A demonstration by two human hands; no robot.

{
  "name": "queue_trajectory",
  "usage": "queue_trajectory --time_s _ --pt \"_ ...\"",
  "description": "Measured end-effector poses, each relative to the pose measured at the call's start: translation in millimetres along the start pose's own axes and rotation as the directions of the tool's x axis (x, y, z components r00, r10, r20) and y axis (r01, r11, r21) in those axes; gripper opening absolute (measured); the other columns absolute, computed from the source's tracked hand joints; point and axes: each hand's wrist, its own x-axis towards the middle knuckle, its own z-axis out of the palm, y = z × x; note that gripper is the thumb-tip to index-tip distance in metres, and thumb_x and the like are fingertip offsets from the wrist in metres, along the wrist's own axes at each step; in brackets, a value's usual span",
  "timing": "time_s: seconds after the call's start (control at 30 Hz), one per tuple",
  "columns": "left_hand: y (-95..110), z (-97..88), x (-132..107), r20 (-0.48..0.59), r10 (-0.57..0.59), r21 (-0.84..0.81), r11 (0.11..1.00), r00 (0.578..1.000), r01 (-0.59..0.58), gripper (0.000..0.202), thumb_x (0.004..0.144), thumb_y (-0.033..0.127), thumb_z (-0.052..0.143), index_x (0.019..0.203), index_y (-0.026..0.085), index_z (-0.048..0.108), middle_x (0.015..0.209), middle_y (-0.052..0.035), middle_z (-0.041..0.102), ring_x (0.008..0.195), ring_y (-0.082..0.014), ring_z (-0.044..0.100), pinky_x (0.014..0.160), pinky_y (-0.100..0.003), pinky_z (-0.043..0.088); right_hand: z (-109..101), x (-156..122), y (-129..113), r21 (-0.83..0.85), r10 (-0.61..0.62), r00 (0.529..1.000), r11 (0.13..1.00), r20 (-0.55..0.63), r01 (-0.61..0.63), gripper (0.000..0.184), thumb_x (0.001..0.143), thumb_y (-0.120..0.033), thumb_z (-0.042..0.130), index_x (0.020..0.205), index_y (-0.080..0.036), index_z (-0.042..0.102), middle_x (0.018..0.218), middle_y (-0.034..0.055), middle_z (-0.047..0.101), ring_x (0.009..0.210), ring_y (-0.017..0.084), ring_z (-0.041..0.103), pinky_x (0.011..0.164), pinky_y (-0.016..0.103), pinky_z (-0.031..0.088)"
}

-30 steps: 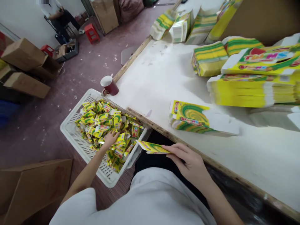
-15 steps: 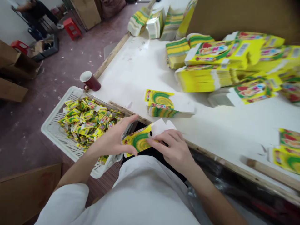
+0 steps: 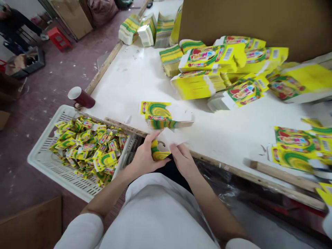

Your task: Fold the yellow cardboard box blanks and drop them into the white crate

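A yellow and green printed carton [image 3: 161,156] with white flaps is held in front of my body, by the table's edge. My left hand [image 3: 142,157] is wrapped around its printed body, thumb below and fingers above. My right hand [image 3: 185,162] pinches the white flap end, which is blurred by motion. A dark round cutout shows in the carton near the flap. Just beyond my hands, a stack of flat printed cartons [image 3: 157,110] lies on the white table [image 3: 121,91]. To the left of my left hand stands a white plastic basket [image 3: 38,155] filled with small yellow cartons [image 3: 85,147].
A maroon mug [image 3: 84,98] stands at the table's left corner. Bundles of yellow cartons [image 3: 197,84] are piled toward the back. More cartons [image 3: 293,138] and a wooden stick [image 3: 280,176] lie at right. A red stool [image 3: 59,38] and a person [image 3: 18,24] are far left.
My left hand has closed around the carton, and the carton's flap end now points more upward. My right hand has shifted to the flap. The view has swung to the right.
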Motion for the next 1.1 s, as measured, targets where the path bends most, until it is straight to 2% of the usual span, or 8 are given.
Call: queue_trajectory --time_s 0.2,0.37,0.47,0.6,0.73,0.87,1.0,1.1 --pt "-2.7 10.0 1.8 -0.075 0.094 0.007 0.996 0.993 -0.093 0.075 0.073 0.024 0.079 0.137 0.028 0.040 0.118 -0.0056 0.063 0.104 -0.0222 0.068 0.085 -0.035 0.057 4.9 8.9 -10.2 0.282 0.263 0.955 0.914 0.137 -0.292 0.054 0.090 -0.058 0.066 0.136 -0.030 0.065 0.148 0.0027 0.062 0.139 0.027 0.056 0.121 0.047 0.043" --pt "-2.3 13.7 4.1 -0.030 0.071 0.011 0.997 0.997 -0.071 0.067 0.073 0.023 0.076 0.131 0.027 0.043 0.116 -0.0062 0.061 0.102 -0.0227 0.068 0.082 -0.034 0.056 3.0 12.8 -13.2 0.379 0.304 0.928 0.850 0.215 -0.366 0.056 0.087 -0.065 0.068 0.132 -0.032 0.068 0.149 0.0020 0.062 0.142 0.028 0.054 0.121 0.049 0.043" --pt "-1.3 9.5 5.9 0.020 0.007 -0.018 1.000 1.000 -0.006 0.058 0.071 0.021 0.073 0.120 0.026 0.042 0.112 -0.0051 0.061 0.091 -0.0209 0.069 0.077 -0.033 0.056 3.4 12.1 -6.9 0.319 0.275 0.946 0.893 0.174 -0.318 0.064 0.089 -0.070 0.061 0.139 -0.031 0.063 0.151 0.0049 0.059 0.142 0.029 0.053 0.124 0.051 0.038" --pt "-2.2 -2.4 11.2 0.194 -0.149 0.016 0.989 0.970 0.148 0.062 0.070 0.024 0.070 0.123 0.025 0.037 0.107 -0.0047 0.063 0.083 -0.0217 0.069 0.072 -0.035 0.055 1.9 8.0 -2.6 0.121 0.101 0.986 0.986 0.130 -0.117 0.077 0.091 -0.069 0.058 0.155 -0.028 0.046 0.151 0.0089 0.059 0.142 0.031 0.053 0.123 0.051 0.038" --pt "-6.7 -4.0 13.6 0.230 -0.122 0.006 0.992 0.966 0.124 0.083 0.073 0.026 0.068 0.140 0.023 0.019 0.118 -0.0114 0.062 0.090 -0.0261 0.072 0.075 -0.039 0.057 -0.4 2.6 -3.1 -0.241 -0.053 0.984 0.966 0.168 0.093 0.068 0.100 -0.036 0.055 0.162 -0.027 0.030 0.156 0.0095 0.053 0.139 0.027 0.057 0.118 0.047 0.046" --pt "-8.9 2.7 12.9 0.126 -0.017 -0.004 1.000 0.992 0.018 0.083 0.075 0.026 0.070 0.141 0.023 0.020 0.128 -0.0156 0.055 0.102 -0.0280 0.070 0.082 -0.040 0.058 1.8 0.1 -0.5 -0.349 -0.254 0.957 0.892 0.140 0.288 0.062 0.098 -0.016 0.046 0.158 -0.031 0.040 0.157 0.0056 0.052 0.142 0.023 0.055 0.118 0.041 0.046" --pt "-4.6 -2.7 12.6 0.038 0.012 0.205 0.979 0.999 -0.019 0.073 0.077 0.028 0.076 0.138 0.022 0.036 0.132 -0.0172 0.056 0.126 -0.0357 0.059 0.098 -0.049 0.054 1.0 0.4 1.2 -0.322 -0.239 0.966 0.926 -0.100 0.196 0.056 0.100 -0.020 0.050 0.154 -0.032 0.047 0.152 0.0044 0.058 0.138 0.024 0.059 0.117 0.043 0.048" --pt "-2.9 -12.7 10.3 0.043 -0.039 0.234 0.972 0.998 0.028 0.063 0.079 0.035 0.080 0.132 0.023 0.049 0.122 -0.0122 0.064 0.115 -0.0317 0.065 0.096 -0.047 0.055 -3.1 1.0 -0.1 -0.314 -0.224 0.959 0.935 -0.173 0.162 0.060 0.102 -0.027 0.052 0.160 -0.033 0.036 0.157 0.0052 0.053 0.142 0.025 0.055 0.119 0.046 0.046"
